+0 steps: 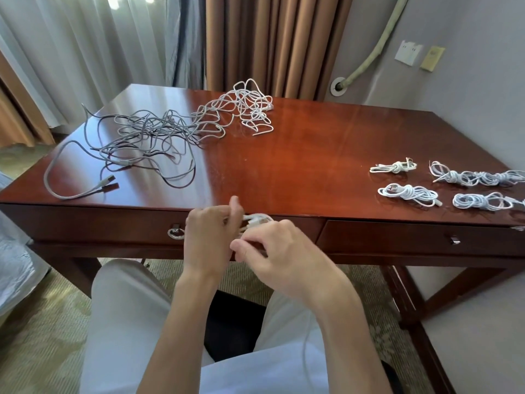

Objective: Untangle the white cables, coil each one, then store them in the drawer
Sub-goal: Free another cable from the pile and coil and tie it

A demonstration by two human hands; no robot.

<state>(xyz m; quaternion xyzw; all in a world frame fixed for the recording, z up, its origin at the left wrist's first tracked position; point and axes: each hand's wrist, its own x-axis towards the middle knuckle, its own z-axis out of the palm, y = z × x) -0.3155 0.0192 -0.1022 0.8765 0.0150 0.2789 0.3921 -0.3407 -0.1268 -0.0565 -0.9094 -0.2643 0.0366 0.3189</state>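
The surface point(298, 155) fills mid-frame, with a tangle of white cables point(244, 109) at upper centre, well apart from the hands, and finished coils point(409, 194) at right. Both drawers point(397, 237) in its front look closed. At lower centre the left hand point(207, 237) grips a white bundle point(257, 218), its long axis left-right; the right hand point(281, 251) pinches its near side, probably winding it.

The person's forearms are bare to the elbows, with no sleeves, watch or rings visible on the left hand point(208, 240) or the right hand point(284, 257). Light, off-white trousers point(127, 322) cover both legs.
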